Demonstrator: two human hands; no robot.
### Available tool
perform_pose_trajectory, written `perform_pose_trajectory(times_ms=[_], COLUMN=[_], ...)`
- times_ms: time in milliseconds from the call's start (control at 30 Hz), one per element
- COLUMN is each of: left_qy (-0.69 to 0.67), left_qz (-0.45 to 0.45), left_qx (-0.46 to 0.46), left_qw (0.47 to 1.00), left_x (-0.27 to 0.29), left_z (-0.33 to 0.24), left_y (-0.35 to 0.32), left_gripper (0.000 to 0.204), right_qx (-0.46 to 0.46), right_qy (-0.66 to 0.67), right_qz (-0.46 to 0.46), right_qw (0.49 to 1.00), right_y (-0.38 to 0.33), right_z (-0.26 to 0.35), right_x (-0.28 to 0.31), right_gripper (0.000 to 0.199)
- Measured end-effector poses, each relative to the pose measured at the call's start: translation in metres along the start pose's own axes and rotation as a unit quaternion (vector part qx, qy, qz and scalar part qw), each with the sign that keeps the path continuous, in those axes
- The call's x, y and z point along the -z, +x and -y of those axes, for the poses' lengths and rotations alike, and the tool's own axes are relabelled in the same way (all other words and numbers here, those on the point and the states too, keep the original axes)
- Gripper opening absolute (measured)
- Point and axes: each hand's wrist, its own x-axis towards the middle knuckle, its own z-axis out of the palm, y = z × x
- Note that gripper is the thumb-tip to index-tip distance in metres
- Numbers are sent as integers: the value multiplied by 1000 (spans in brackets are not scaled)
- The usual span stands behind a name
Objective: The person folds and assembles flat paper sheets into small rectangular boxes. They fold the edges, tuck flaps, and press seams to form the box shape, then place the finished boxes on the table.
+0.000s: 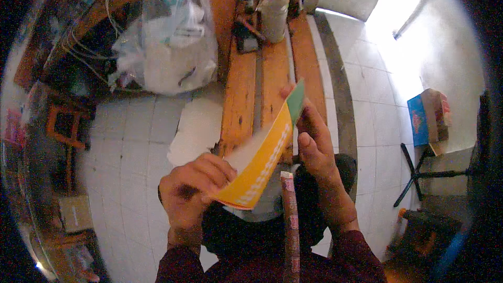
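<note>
Head view, only one. Yellow sheet [262,173] with a green end is held up over a wooden bench [240,99], slanted: lower corner toward the left, green end up and to the right. Pale inner face is seen; sheet is bent, but whether it is folded or just curved cannot be told.

Left hand [194,183]: lower corner is pinched, fingers closed on it. Right hand [317,144]: fingers are set at the green end, a fingertip seen past its far edge, thumb standing apart; whether that end is gripped cannot be told.

Brown patterned strip [291,225] is seen upright in front of the body, near the sheet's lower edge; not held by either hand. White tub [274,21] is stood at the bench's far end; plastic bag [167,52] is left of it.

Step in hand, judged: sheet being positioned or shaped between both hands. Next move probably calls for the left pinch to be kept and the green end steadied, without creasing.
</note>
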Motion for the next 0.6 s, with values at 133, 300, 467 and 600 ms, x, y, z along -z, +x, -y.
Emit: perform_pose_trajectory(times_ms=[133,300,467,600], left_qy=[-104,-6,179,225], left_qz=[-97,-97,-60,-93], left_qx=[85,89,96,57], left_qw=[986,991,977,968], left_x=[8,18,-14,-18], left_z=[15,37,38,50], left_y=[7,-8,-4,-30], left_gripper=[23,36,23,9], right_qx=[-28,95,170,157], right_qy=[-14,-302,-495,-511], right_qz=[-10,-10,95,70], right_qw=[999,948,847,842], right_y=[21,3,-12,-39], right_z=[39,74,84,71], right_x=[17,27,19,-8], right_gripper=[39,22,27,26])
